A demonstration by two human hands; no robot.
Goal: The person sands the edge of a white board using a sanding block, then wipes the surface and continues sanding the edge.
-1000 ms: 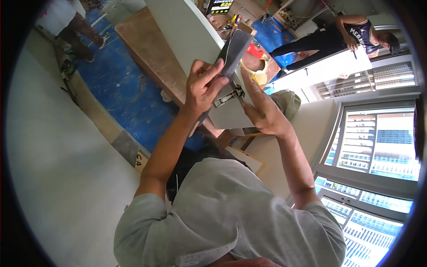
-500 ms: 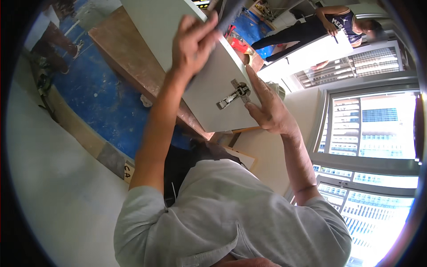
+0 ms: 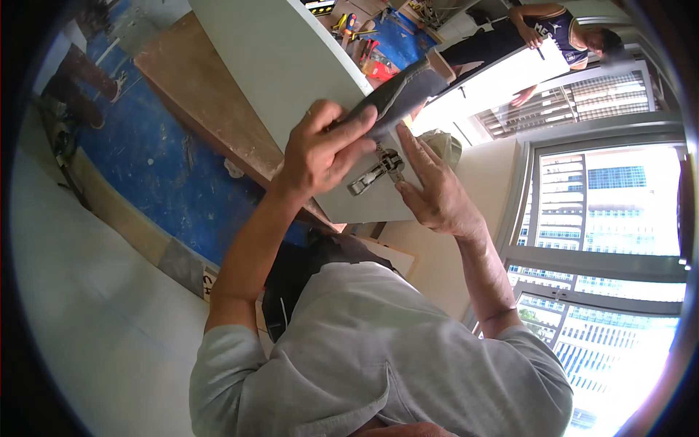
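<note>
A long pale cabinet door panel [image 3: 269, 65] lies slanted in front of me, with a metal hinge [image 3: 378, 171] fixed near its close end. My left hand [image 3: 320, 149] is closed round a dark grey block-like piece [image 3: 408, 91] with a brown, wood-like end. It is held over the panel, just above the hinge; its exact kind I cannot make out. My right hand [image 3: 437, 189] lies along the panel's right edge beside the hinge, fingers stretched out and thumb close to the hinge's metal. Nothing shows in its grip.
Under the panel runs a brown bench [image 3: 196, 80]. Blue floor covering [image 3: 160, 175] spreads to the left, with hand tools [image 3: 353, 29] lying beyond the panel. Another person [image 3: 561, 36] at the upper right handles a white panel [image 3: 502, 73]. Windows [image 3: 611, 204] stand at right.
My left hand has come nearer and lower, and the dark block has swung down to the right over the panel's edge. My right hand has barely shifted.
</note>
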